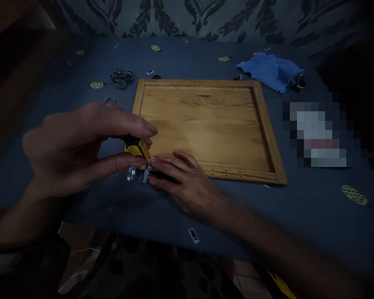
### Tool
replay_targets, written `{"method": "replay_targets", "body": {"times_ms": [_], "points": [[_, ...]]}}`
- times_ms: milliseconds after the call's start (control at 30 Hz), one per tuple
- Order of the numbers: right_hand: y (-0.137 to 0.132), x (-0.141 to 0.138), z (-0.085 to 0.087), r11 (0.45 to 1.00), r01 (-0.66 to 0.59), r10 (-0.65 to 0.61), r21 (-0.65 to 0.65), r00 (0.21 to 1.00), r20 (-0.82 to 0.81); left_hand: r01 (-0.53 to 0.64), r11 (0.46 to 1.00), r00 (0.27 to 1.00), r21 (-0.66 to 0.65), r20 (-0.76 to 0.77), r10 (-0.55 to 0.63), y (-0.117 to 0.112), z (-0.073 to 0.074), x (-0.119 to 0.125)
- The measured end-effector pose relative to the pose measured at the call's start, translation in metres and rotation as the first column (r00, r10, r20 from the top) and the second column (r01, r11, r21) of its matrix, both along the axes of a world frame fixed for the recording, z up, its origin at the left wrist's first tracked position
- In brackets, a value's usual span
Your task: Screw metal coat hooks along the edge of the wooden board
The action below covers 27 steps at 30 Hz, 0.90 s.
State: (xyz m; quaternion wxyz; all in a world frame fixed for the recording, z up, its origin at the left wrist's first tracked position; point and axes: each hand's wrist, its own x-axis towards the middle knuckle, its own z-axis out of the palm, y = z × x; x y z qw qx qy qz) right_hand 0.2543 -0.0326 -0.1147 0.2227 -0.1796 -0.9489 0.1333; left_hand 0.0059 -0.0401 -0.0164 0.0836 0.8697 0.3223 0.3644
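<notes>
My left hand (pixel 77 145) is closed around a small black and yellow screwdriver (pixel 137 148), pinched between thumb and fingers. Its tip points down at a small silver metal hook (pixel 146 174) on the near left edge of a shallow wooden tray (pixel 271 137). My right hand (pixel 190 187) lies across that near edge, its thumb and index fingertip on either side of the hook. A second silver hook (pixel 131 173) sits just left of the first, at the same edge. Small dark holes line the near rim further right. Fingers partly hide the screw.
Beyond the tray's left side lie several loose metal hooks (pixel 121 78) and some small hardware (pixel 109 100). A blue cloth (pixel 271 70) lies behind the right corner, with a dark metal piece (pixel 299 82) beside it. A pixelated patch covers something at right. Patterned wallpaper (pixel 202 16) backs the table.
</notes>
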Motion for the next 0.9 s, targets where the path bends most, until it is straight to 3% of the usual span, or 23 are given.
{"method": "replay_targets", "body": {"times_ms": [100, 600, 900], "points": [[0.0, 0.0, 0.0, 1.0, -0.002, 0.002, 0.006, 1.0, -0.007, -0.028, 0.997, 0.998, -0.076, 0.048, 0.032, 0.002, -0.001, -0.002], [0.0, 0.0, -0.002, 1.0, 0.006, -0.006, 0.007, 1.0, 0.006, -0.16, 0.975, 0.985, -0.156, 0.043, 0.169, -0.007, 0.008, 0.004], [0.0, -0.001, -0.003, 1.0, 0.013, -0.013, 0.015, 1.0, 0.004, -0.161, 0.974, 0.969, -0.162, 0.161, 0.187, -0.003, -0.004, 0.006]]}}
